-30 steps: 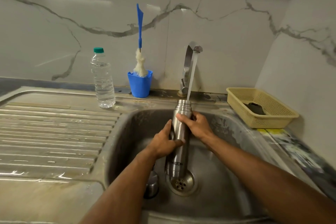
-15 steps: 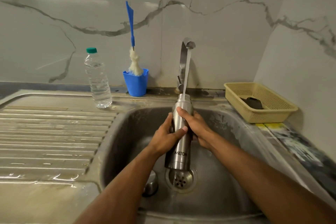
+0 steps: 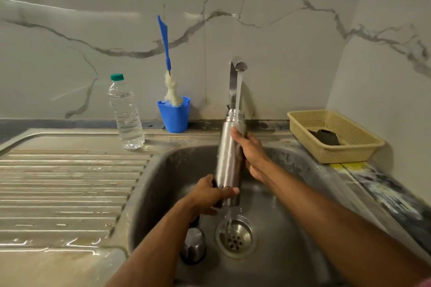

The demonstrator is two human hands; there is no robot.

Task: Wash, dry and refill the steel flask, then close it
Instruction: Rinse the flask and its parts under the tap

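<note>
A person holds a tall brushed-steel flask (image 3: 227,158) upright over a stainless-steel sink basin (image 3: 168,170), its open mouth under water running from a chrome tap (image 3: 234,77). The left hand (image 3: 207,196) grips the flask's lower end, thumb across the front; the right hand (image 3: 253,154) wraps its upper body. Water falls from the base toward the round drain strainer (image 3: 235,237). A steel cap (image 3: 193,246) lies beside the drain. A clear plastic water bottle (image 3: 126,114), a blue cup (image 3: 173,115) holding a blue-handled brush (image 3: 164,42) and a yellow mesh basket (image 3: 335,137) line the counter.
</note>
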